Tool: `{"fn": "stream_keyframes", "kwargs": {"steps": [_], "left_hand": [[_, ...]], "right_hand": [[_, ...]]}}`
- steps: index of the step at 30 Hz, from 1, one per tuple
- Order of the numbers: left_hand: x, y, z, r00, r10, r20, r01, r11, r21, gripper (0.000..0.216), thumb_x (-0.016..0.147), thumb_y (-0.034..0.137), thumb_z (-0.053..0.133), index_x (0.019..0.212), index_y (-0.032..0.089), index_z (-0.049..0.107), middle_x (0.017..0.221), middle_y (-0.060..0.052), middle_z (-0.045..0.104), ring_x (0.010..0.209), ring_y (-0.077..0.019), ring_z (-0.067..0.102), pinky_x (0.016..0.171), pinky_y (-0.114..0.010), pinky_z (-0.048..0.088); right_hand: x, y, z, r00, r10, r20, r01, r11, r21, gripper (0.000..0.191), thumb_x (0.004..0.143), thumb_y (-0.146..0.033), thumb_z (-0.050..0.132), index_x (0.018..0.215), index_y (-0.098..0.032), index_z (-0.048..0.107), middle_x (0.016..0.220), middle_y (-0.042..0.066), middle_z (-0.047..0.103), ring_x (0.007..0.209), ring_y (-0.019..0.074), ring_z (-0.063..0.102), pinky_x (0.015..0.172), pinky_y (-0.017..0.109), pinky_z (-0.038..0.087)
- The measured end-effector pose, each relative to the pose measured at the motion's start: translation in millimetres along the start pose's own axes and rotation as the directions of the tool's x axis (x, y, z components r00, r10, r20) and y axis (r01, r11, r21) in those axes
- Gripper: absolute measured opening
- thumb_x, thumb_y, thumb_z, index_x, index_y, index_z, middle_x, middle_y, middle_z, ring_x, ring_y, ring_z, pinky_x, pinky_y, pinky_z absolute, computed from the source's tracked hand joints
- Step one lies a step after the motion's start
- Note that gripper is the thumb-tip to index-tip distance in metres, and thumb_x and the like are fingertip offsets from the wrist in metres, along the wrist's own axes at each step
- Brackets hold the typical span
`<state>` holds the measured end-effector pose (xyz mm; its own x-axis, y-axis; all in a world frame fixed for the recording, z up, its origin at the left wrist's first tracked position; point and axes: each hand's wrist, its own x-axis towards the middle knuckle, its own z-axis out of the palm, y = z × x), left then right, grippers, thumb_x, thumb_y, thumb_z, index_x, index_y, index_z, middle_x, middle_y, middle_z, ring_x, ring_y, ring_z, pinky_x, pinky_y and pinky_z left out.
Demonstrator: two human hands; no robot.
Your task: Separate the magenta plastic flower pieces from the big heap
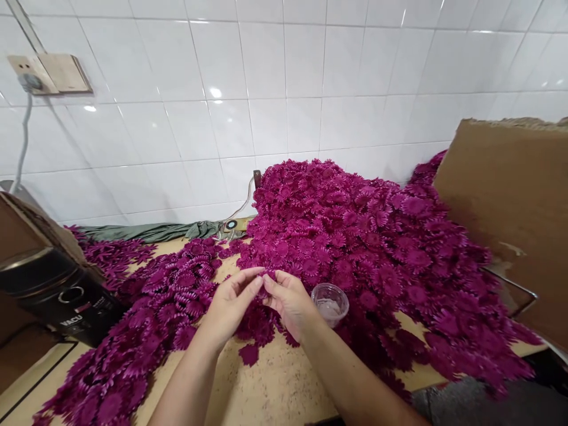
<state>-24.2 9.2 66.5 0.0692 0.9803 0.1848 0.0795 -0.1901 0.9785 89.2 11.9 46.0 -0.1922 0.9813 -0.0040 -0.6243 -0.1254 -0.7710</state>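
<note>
My left hand (231, 303) and my right hand (290, 300) meet over the middle of the table, thumbs and fingertips pinched together. Between them they hold a magenta artificial flower piece (267, 276), mostly covered by the fingers. Just right of my right hand stands a small clear plastic cup (332, 320) with something whitish in it. A tall heap of magenta flower pieces (328, 231) rises behind my hands. A lower heap of them (177, 287) spreads to the left, and a loose flower piece (249, 354) lies below my hands.
A black canister (57, 296) leans at the left by a cardboard panel (35, 219). Brown cardboard (510, 207) stands at the right. Green cloth (151, 231) lies along the tiled wall (266, 71), which bears a socket with a plug (30, 81). The tabletop (266, 390) is speckled.
</note>
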Motion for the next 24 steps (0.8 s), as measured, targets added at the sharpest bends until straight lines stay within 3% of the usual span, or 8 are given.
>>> {"fn": "stream_keyframes", "kwargs": {"steps": [2, 6, 12, 17, 20, 24], "left_hand": [[-3.1, -5.0, 1.8, 0.999, -0.032, 0.004, 0.032, 0.999, -0.015, 0.047, 0.056, 0.044, 0.070, 0.092, 0.015, 0.066, 0.096, -0.009, 0.068, 0.094, -0.0231, 0.060, 0.088, -0.036, 0.042], [-2.0, -11.9, 5.5, 0.996, 0.012, -0.086, -0.015, 0.999, -0.034, 0.045, 0.054, 0.042, 0.071, 0.090, 0.016, 0.067, 0.093, -0.007, 0.069, 0.093, -0.0225, 0.060, 0.089, -0.036, 0.042], [-2.3, -14.4, 11.6, 0.987, -0.027, -0.159, 0.010, 0.994, -0.111, 0.046, 0.050, 0.045, 0.072, 0.086, 0.017, 0.067, 0.088, -0.006, 0.071, 0.086, -0.0212, 0.062, 0.085, -0.035, 0.045], [-1.2, -17.7, 17.2, 0.988, -0.084, -0.130, 0.046, 0.962, -0.271, 0.046, 0.051, 0.041, 0.074, 0.087, 0.016, 0.066, 0.083, -0.003, 0.070, 0.083, -0.0168, 0.061, 0.083, -0.030, 0.044], [2.0, -19.3, 22.4, 0.989, -0.109, -0.100, 0.065, 0.928, -0.366, 0.040, 0.051, 0.039, 0.075, 0.081, 0.015, 0.065, 0.072, 0.000, 0.067, 0.071, -0.0124, 0.060, 0.078, -0.026, 0.044], [6.4, -20.6, 29.9, 0.986, -0.123, -0.110, 0.061, 0.893, -0.447, 0.032, 0.051, 0.036, 0.075, 0.069, 0.015, 0.060, 0.062, 0.004, 0.061, 0.059, -0.0080, 0.055, 0.069, -0.022, 0.043]], "right_hand": [[0.3, -1.3, -1.2, 0.999, 0.008, 0.034, -0.008, 1.000, 0.008, 0.035, 0.046, -0.035, 0.078, 0.068, -0.014, 0.060, 0.063, -0.003, 0.057, 0.058, 0.0070, 0.049, 0.058, 0.022, 0.039], [1.1, -5.6, -0.7, 0.995, 0.012, 0.096, -0.010, 1.000, -0.020, 0.036, 0.044, -0.033, 0.078, 0.069, -0.015, 0.059, 0.063, -0.003, 0.058, 0.062, 0.0087, 0.052, 0.062, 0.023, 0.040], [7.1, -7.8, -0.2, 0.995, -0.104, 0.012, 0.103, 0.955, -0.277, 0.025, 0.056, -0.035, 0.068, 0.060, -0.015, 0.053, 0.049, -0.006, 0.049, 0.046, 0.0056, 0.041, 0.048, 0.021, 0.031], [15.7, -9.6, -1.6, 0.985, -0.171, -0.020, 0.143, 0.875, -0.463, 0.027, 0.062, -0.038, 0.059, 0.052, -0.017, 0.045, 0.043, -0.007, 0.041, 0.043, 0.0059, 0.035, 0.045, 0.022, 0.027], [20.4, -11.2, -3.9, 0.975, -0.221, -0.003, 0.180, 0.801, -0.571, 0.031, 0.066, -0.042, 0.054, 0.050, -0.018, 0.044, 0.046, -0.006, 0.042, 0.045, 0.0067, 0.036, 0.047, 0.022, 0.028], [23.7, -12.9, -6.1, 0.952, -0.305, -0.019, 0.180, 0.612, -0.770, 0.035, 0.074, -0.041, 0.046, 0.047, -0.019, 0.040, 0.044, -0.006, 0.039, 0.044, 0.0070, 0.033, 0.046, 0.023, 0.026]]}}
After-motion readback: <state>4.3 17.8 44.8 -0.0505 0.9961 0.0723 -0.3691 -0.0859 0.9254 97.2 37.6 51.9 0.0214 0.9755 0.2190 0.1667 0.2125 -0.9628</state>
